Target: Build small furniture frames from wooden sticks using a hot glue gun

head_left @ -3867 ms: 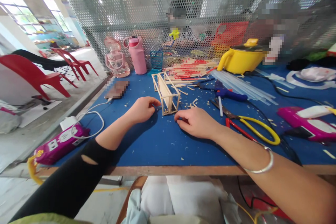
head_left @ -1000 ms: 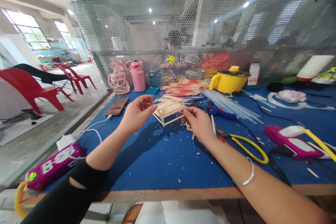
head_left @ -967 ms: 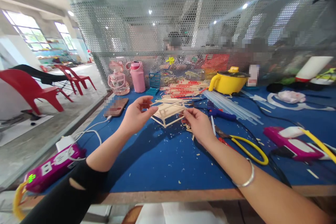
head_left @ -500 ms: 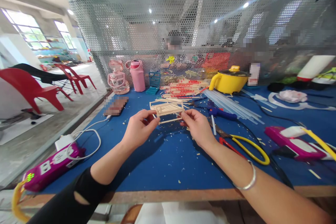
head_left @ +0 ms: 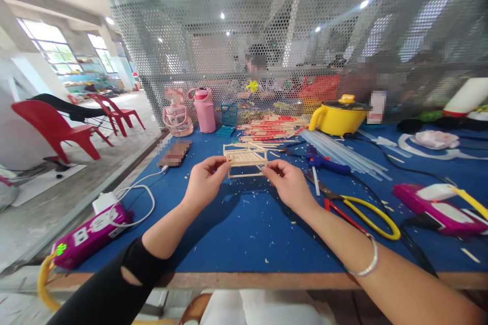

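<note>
Between my two hands a small frame of pale wooden sticks (head_left: 247, 158) is held up over the blue table. My left hand (head_left: 209, 177) pinches its left end between thumb and fingers. At the right end, my right hand (head_left: 284, 181) grips it the same way, fingertips on the lower corner. Several sticks lie side by side across the middle of the frame, with an open rectangle below them. Behind it spreads a pile of wooden sticks with red marks (head_left: 272, 127).
To the right lie a blue glue gun (head_left: 326, 161), clear glue sticks (head_left: 343, 153), yellow-handled scissors (head_left: 371, 216) and a yellow pot (head_left: 339, 118). A pink bottle (head_left: 206, 111), a phone (head_left: 175, 153) and a purple power strip (head_left: 93, 231) stand or lie left. A perforated metal screen (head_left: 171, 51) closes the back.
The view has shifted slightly, so the scene sits a little further right. The stick frame looks a bit more level, with both hands still on its ends.
</note>
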`<state>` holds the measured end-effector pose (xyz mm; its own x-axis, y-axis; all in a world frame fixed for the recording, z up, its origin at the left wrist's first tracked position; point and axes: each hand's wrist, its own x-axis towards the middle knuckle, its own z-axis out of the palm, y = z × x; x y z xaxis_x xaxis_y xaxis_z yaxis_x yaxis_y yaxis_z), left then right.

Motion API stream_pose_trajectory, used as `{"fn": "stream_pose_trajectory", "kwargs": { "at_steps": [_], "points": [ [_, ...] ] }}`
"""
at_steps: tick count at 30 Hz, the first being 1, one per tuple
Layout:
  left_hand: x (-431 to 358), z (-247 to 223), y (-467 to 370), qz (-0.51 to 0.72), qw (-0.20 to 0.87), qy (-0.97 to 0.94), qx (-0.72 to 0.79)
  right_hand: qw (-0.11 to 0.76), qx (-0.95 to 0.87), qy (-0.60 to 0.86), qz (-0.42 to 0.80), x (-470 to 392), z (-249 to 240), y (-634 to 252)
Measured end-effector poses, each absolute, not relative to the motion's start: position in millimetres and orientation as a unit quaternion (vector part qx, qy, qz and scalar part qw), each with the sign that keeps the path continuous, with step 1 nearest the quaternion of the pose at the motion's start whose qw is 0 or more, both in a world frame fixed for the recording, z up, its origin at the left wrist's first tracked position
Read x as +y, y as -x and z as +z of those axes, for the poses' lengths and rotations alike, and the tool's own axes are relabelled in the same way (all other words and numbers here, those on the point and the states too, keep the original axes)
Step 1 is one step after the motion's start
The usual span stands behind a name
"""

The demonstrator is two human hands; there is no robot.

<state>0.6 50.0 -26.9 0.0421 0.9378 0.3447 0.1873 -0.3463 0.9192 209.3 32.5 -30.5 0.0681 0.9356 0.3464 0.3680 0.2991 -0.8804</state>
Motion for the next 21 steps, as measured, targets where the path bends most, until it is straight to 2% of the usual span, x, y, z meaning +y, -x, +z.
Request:
{"fn": "stream_pose_trajectory", "kwargs": {
  "at_steps": [9,21],
  "points": [
    [46.2,-20.6,-1.7,0.527,0.374,-0.605,0.465,0.503,-0.642,0.513,0.267,29.2,-26.2,-205.9],
    [49.1,-23.8,1.1,0.533,0.347,-0.608,0.475,0.500,-0.650,0.516,0.247,29.4,-26.7,-206.7]
  ]
}}
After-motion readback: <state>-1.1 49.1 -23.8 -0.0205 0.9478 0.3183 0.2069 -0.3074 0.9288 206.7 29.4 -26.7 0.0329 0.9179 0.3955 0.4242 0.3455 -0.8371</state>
